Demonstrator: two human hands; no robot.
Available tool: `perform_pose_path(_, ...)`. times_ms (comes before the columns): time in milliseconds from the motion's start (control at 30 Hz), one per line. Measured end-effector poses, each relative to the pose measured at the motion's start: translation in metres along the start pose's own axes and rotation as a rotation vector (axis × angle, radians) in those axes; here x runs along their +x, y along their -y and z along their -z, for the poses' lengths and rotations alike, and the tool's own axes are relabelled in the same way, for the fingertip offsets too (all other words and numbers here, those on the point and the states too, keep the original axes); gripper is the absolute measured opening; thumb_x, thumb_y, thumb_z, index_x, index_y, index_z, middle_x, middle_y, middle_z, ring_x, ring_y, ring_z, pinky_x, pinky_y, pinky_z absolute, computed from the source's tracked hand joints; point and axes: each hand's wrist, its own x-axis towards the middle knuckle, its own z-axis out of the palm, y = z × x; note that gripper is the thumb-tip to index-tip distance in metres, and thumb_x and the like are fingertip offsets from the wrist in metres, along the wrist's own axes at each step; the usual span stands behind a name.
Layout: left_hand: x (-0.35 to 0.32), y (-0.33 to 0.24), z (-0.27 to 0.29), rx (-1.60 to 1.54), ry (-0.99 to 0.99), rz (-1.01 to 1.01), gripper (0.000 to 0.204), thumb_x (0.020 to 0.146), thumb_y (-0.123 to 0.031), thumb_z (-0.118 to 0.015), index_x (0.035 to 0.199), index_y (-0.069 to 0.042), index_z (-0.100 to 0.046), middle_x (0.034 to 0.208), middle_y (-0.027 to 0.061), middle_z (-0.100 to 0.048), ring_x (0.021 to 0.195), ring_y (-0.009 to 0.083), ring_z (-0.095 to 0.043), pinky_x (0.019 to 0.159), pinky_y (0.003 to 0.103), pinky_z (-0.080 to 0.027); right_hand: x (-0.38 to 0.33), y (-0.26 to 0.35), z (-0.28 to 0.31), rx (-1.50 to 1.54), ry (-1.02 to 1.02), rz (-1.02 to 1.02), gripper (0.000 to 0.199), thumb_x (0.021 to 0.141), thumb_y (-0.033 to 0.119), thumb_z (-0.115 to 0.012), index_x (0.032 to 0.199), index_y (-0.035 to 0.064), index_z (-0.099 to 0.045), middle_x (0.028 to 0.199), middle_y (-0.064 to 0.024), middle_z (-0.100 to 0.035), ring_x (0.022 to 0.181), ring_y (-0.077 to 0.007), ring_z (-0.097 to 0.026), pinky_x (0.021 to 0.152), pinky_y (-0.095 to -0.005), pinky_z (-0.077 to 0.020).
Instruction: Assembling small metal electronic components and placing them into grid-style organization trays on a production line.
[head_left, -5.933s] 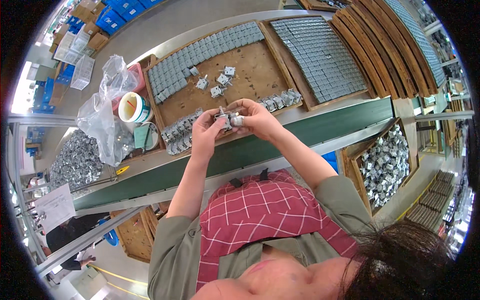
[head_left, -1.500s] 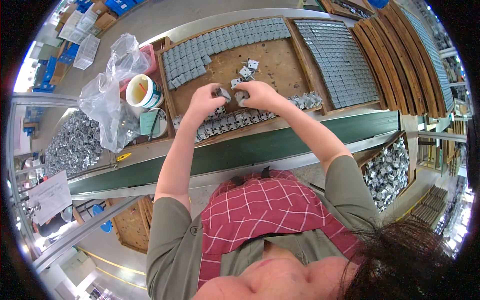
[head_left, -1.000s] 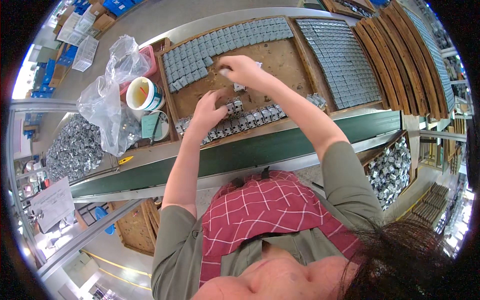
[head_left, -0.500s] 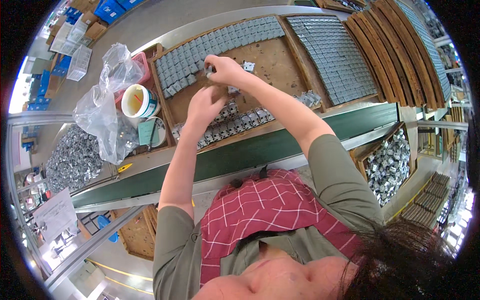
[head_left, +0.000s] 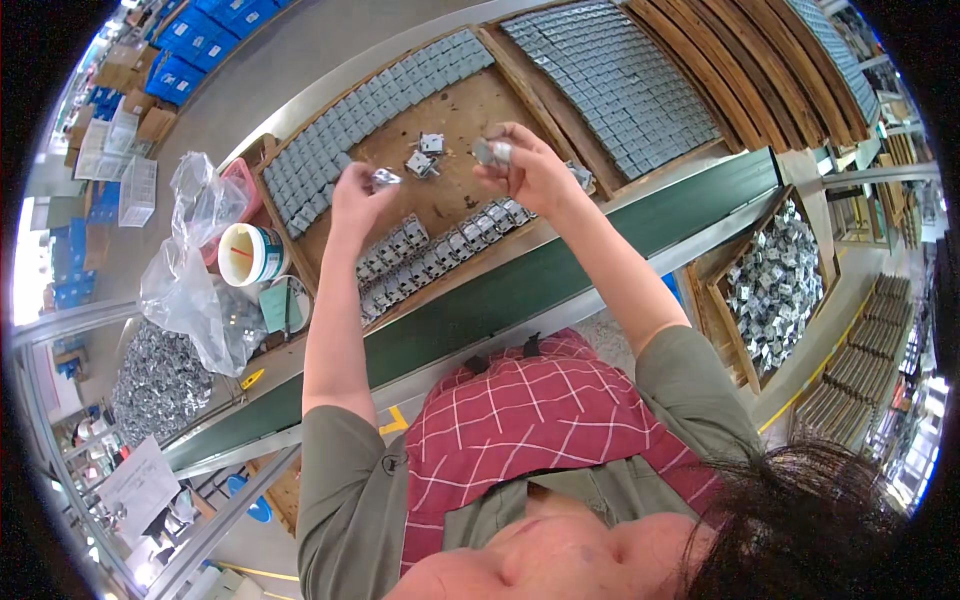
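My left hand (head_left: 358, 205) is above the left part of a wooden tray (head_left: 468, 103), thumb and fingers pinching a small shiny metal bracket (head_left: 386, 178). Over the tray's right side, my right hand (head_left: 535, 172) has its fingers closed round a small silvery-grey piece (head_left: 490, 152), whose exact kind I cannot make out. Between the hands, a few loose metal brackets (head_left: 431, 143) lie on the tray's bare wood. Tight rows of flat grey metal parts (head_left: 375, 105) cover the far side. Rows of upright silver brackets (head_left: 455, 245) line the near side.
Beyond it lie a second filled tray (head_left: 610, 85) and stacked wooden trays (head_left: 735, 75). A green conveyor belt (head_left: 560, 258) runs in front of me. At left are a white bucket (head_left: 250, 255), plastic bags (head_left: 195, 270) and a metal parts heap (head_left: 160, 380). A parts bin (head_left: 775, 300) stands right.
My hands, close together over the tray before, have moved apart: the right one to the right, the left one to the left. The whole view has shifted somewhat.
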Motion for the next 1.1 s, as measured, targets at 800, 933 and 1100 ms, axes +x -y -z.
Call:
perform_pose_path(800, -0.140, -0.109, -0.079, -1.250, -0.070, 0.342, 0.027, 0.094, -0.021, -0.061, 0.114, -0.001, -0.059, 0.083, 0.0041, -0.061, 0.068, 0.0160, -0.060, 0.055, 0.024, -0.049, -0.083, -0.010, 0.030, -0.256, 0.159, -0.134, 0.031, 0.089, 0.005, -0.062, 0.120, 0.0008, -0.060, 0.099, -0.0047, -0.068, 0.072, -0.0080, -0.061, 0.062, -0.0205, -0.0495)
perform_pose_path(933, -0.139, -0.121, -0.096, -1.036, -0.120, 0.254, 0.030, 0.095, -0.019, -0.060, 0.119, -0.002, -0.058, 0.086, 0.0027, -0.061, 0.067, 0.0130, -0.059, 0.054, 0.023, -0.046, -0.096, -0.002, 0.027, -0.052, 0.123, -0.226, 0.034, 0.090, 0.008, -0.062, 0.122, 0.0005, -0.058, 0.104, -0.0083, -0.067, 0.075, -0.0113, -0.064, 0.069, -0.0236, -0.0555)
perform_pose_path(1100, -0.146, -0.177, -0.112, -0.759, 0.005, 0.100, 0.033, 0.095, -0.015, -0.058, 0.123, 0.002, -0.055, 0.091, 0.0047, -0.061, 0.071, 0.0102, -0.059, 0.057, 0.019, -0.046, -0.106, 0.002, 0.043, -0.139, 0.142, -0.200, 0.033, 0.088, 0.006, -0.063, 0.120, 0.0004, -0.058, 0.099, -0.0081, -0.066, 0.076, -0.0130, -0.065, 0.072, -0.0247, -0.0570)
